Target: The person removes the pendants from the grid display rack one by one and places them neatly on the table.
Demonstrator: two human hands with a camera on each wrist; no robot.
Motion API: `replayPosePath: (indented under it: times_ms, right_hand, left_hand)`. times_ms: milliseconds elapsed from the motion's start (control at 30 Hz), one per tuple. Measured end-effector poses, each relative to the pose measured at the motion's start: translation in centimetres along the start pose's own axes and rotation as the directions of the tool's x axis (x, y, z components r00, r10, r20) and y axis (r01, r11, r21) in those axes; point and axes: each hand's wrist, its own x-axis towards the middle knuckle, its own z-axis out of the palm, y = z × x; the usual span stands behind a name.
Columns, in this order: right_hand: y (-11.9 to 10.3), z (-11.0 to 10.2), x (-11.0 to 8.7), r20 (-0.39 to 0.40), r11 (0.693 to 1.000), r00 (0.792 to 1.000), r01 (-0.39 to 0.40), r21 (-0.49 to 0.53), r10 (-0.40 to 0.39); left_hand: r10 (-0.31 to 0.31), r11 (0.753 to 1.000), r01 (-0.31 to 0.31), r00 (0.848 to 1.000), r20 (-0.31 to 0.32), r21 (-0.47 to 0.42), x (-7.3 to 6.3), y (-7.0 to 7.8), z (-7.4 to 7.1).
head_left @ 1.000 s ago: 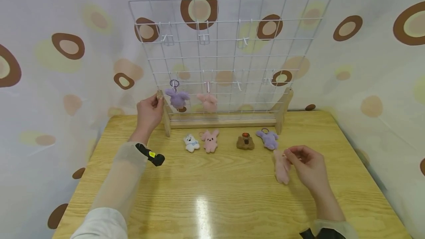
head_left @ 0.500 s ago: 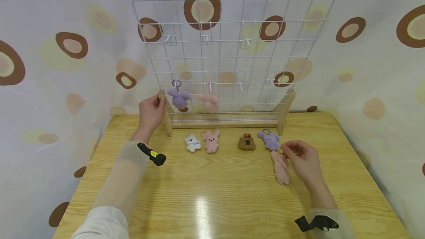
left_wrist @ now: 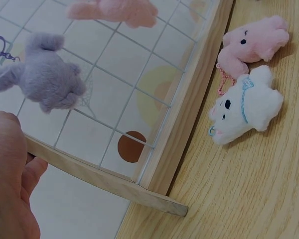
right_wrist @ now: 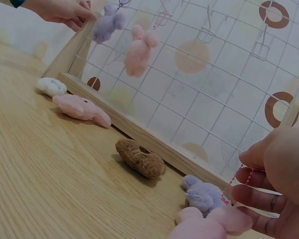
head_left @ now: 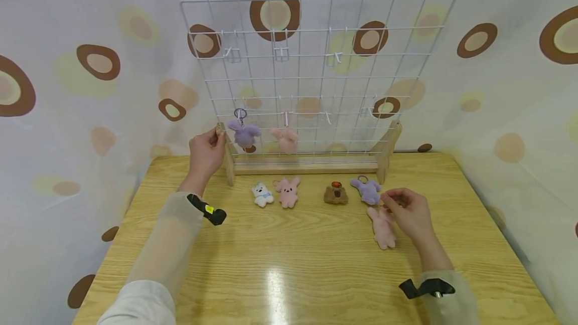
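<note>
Plushies (head_left: 383, 228) seven, hands (head_left: 413, 214) two, rack (head_left: 307, 169) one

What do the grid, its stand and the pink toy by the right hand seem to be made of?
Grid: probably metal wire, smooth and white-coated, judging by how thin and straight it runs.
Stand: apparently wood, pale, with fine grain lines.
Pink toy: likely plush fabric, matte, with a fuzzy surface.

Plush toys (head_left: 288, 193) lie on the table (head_left: 235, 255) before the rack (head_left: 311, 168), where two others (head_left: 244, 135) hang.
</note>
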Motion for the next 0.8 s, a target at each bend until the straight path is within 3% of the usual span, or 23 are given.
replayPosePath:
  times_ms: [367,800]
  right_hand:
    - [0.4,-0.2,1.1,0.016,0.998,0.999,0.032,-0.055,-0.032]
    - [-1.6,0.2,1.8,0.008,0.996,0.996,0.084,-0.019,-0.084]
  left_hand:
    - [0.002,1.000,-0.002,1.000,-0.006,-0.003,0.1,-0.1,0.0]
    - [0.013,1.000,-0.013,1.000,-0.006,-0.012,0.0,-0.2,-0.1]
